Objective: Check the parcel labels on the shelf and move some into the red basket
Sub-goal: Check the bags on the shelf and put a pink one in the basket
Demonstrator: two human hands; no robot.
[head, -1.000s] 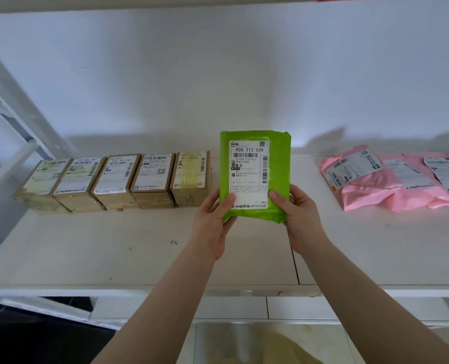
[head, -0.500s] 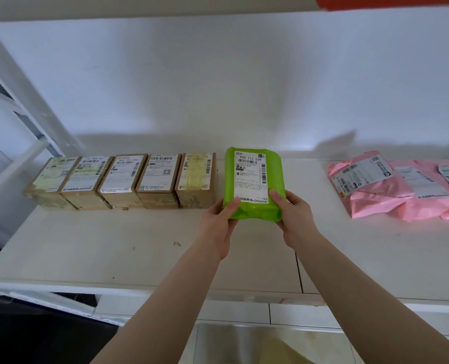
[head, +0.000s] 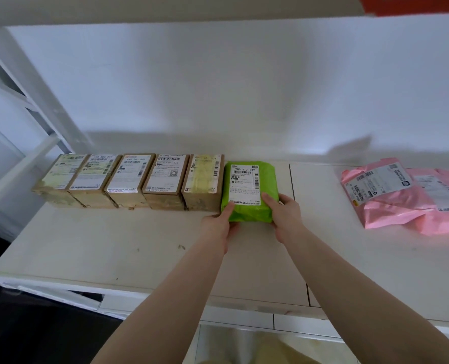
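A green parcel (head: pixel 249 190) with a white label lies on the white shelf (head: pixel 113 245), right beside the row of cardboard boxes (head: pixel 128 179). My left hand (head: pixel 218 227) grips its near left corner, thumb on the label. My right hand (head: pixel 283 216) grips its near right corner, thumb on top. Pink parcels (head: pixel 401 198) with labels lie at the right of the shelf. The red basket is out of sight.
Several brown cardboard boxes with labels stand side by side at the back left. A white slanted frame bar (head: pixel 34 82) rises at the left. A red-orange edge (head: pixel 415 3) shows above the upper shelf board at top right.
The green parcel, held upright facing me a second ago, has been tilted back and lowered flat onto the shelf beside the boxes. Both hands moved forward with it.
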